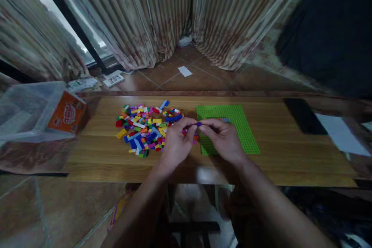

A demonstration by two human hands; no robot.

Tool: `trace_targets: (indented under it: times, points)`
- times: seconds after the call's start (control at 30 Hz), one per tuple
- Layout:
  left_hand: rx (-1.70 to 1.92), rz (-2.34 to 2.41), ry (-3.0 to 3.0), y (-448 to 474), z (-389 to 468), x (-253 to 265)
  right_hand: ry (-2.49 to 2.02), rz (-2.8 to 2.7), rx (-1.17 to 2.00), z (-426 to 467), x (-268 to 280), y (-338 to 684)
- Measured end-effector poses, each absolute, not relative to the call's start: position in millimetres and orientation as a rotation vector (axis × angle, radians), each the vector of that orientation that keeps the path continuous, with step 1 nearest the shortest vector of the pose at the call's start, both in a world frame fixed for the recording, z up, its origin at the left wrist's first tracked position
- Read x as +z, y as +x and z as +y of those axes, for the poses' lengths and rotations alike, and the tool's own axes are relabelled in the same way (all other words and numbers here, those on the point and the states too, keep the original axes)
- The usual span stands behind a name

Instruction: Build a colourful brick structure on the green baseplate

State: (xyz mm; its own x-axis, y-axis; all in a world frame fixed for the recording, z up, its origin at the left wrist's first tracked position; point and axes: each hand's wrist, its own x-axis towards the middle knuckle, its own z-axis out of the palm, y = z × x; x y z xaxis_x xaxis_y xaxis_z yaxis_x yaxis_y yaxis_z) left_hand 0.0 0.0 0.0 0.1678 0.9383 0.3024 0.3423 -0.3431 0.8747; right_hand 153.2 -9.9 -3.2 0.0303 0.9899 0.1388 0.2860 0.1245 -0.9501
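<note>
A small dark purple toy brick (198, 124) is pinched between the fingertips of my two hands, above the left edge of a green studded baseplate (245, 135). My left hand (178, 139) grips it from the left with thumb and forefinger. From the right, my right hand (225, 139) holds it the same way and covers part of the baseplate. Some grey and orange bricks (224, 119) show on the plate just beyond my right hand. A loose pile of coloured bricks (148, 128) spreads over the table left of my left hand, which hides its right part.
The wooden table (290, 155) bears a black flat phone-like slab (305, 116) and a white sheet (343, 133) at the right. A clear plastic bin (29, 108) with an orange box (68, 112) stands at the left. Curtains (139, 19) hang behind.
</note>
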Motion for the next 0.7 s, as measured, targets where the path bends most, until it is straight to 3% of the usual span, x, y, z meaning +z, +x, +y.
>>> trace_targets:
  times: [0.3,0.7]
  points:
    - [0.932,1.774,1.983,-54,25,0,-1.49,-2.051,0.545,-17,-17,160]
    - [0.629,1.997,2.048,-60,30,3,-1.447,-2.22,0.358,-17,-28,136]
